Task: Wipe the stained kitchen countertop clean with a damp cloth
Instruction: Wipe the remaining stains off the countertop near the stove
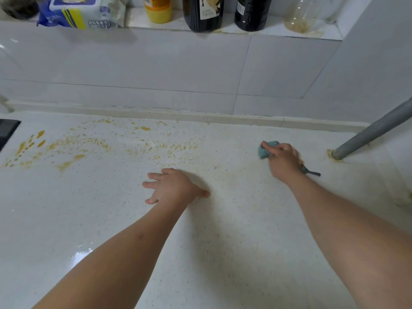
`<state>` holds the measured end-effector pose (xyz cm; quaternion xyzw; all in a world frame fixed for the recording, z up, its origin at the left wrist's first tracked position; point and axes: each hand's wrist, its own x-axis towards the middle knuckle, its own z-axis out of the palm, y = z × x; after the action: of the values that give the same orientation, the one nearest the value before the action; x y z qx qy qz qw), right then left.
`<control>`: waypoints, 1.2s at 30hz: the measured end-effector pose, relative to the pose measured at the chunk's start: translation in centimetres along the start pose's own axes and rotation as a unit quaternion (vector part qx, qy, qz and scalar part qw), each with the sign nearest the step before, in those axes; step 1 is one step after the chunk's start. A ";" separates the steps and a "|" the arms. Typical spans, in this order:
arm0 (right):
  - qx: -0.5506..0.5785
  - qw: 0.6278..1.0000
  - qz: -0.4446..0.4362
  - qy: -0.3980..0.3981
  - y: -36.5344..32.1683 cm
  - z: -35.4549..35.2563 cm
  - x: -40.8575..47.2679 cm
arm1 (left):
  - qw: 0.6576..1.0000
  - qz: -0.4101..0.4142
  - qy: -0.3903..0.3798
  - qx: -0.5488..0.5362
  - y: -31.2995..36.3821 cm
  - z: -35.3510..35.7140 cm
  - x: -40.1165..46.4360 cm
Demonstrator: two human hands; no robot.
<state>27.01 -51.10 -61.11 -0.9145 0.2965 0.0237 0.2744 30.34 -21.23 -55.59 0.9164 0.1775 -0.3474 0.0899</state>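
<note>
The white speckled countertop (200, 230) carries yellow-brown stains (66, 148) across its left and middle back part. My right hand (283, 161) grips a bunched teal cloth (266, 150) and presses it on the counter at the right; a dark strip of the cloth sticks out behind my wrist. My left hand (171, 186) rests flat on the counter in the middle, fingers spread, holding nothing.
A grey pipe (370, 132) slants down into the counter at the right, with a stained ring at its foot. A ledge above the tiled wall holds dark bottles (204, 12), a yellow bottle (158, 7) and a blue-and-white packet (78, 12). A black hob edge (6, 130) shows at the far left.
</note>
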 end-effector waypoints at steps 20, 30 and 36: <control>0.310 0.931 0.061 -0.182 -4.2 -1.5 -4.8 | 1.000 0.008 -0.018 0.000 -0.2 0.3 1.0; -0.174 0.978 -0.113 -0.035 -1.2 1.9 -3.7 | 1.000 0.020 -0.017 0.000 -0.3 0.5 1.2; -0.165 0.985 -0.037 -0.026 -5.8 6.4 -4.0 | 1.000 0.015 -0.011 0.006 -0.1 0.5 1.2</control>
<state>27.68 -41.80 -62.90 -0.9565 0.2476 0.0860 0.1284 30.78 -20.96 -56.75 0.9158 0.1603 -0.3566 0.0915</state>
